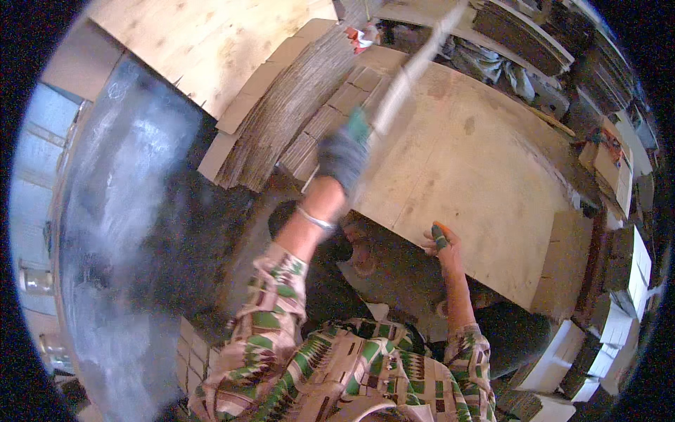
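Observation:
My left hand (342, 155), in a dark glove with green at the fingertips, is stretched forward and smeared by motion. It closes on the near end of a long pale strip (411, 70), perhaps a cardboard sheet seen edge-on, which slants up to the far right and is blurred too. Below that lies a pale wooden board (457, 162) with stains. At the board's near edge my right hand (443, 243) has loosely bent fingers, apart from each other, with green and orange coverings on some of them. Nothing shows in that hand.
A stack of flat cardboard (274, 105) stands left of the board, with a smaller cardboard stack (337, 116) beside it. Another wooden sheet (204, 42) lies at the far left. Folded cardboard pieces (622, 274) crowd the right side. A worn bluish surface (119, 232) runs along the left.

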### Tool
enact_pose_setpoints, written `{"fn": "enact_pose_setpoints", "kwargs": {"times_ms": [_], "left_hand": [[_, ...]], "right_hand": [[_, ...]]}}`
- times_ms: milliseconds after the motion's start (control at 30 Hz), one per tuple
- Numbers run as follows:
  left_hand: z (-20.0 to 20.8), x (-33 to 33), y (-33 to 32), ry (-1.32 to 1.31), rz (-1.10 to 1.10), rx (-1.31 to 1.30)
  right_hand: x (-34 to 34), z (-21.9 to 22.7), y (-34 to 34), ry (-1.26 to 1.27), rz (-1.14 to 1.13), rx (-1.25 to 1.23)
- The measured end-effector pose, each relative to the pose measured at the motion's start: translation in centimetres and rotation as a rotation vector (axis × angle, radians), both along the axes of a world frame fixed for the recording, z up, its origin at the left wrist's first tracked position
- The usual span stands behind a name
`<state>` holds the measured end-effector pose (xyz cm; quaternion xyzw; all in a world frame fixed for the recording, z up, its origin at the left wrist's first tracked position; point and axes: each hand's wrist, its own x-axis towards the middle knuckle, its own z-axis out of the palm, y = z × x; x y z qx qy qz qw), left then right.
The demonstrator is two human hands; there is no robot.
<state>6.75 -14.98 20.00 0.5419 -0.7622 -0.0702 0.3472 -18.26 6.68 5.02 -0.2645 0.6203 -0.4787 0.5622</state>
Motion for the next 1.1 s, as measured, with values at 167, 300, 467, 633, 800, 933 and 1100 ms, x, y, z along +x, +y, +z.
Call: {"fn": "enact_pose_setpoints", "kwargs": {"times_ms": [167,300,467,633,800,933,1100], "left_hand": [[12.9,11.5,-6.3,-0.584,0.479,-0.358],[4.8,22.6,-12.6,-0.877,0.502,0.018],[4.4,19.6,-12.2,-0.480,0.296,0.186],[4.4,18.4,-2.1,-0.080,0.532,-0.541],[-4.9,24.8,11.5,0.811,1.025,-0.326],[-13.0,25.3,11.6,1.701,0.924,0.060],[-14.7,24.7,8.7,2.292,0.258,0.166]], "right_hand": [[2.0,-1.7,1.7,-0.074,0.020,0.054],[6.8,0.0,1.5,-0.143,0.113,0.135],[6.5,2.2,1.0,-0.071,0.216,0.121],[4.3,5.2,-0.1,0.115,0.319,0.100],[4.0,5.1,-2.8,0.157,0.353,0.221],[5.5,6.3,-4.8,0.132,0.422,0.227],[8.3,8.2,-7.3,0.082,0.513,0.134]]}}
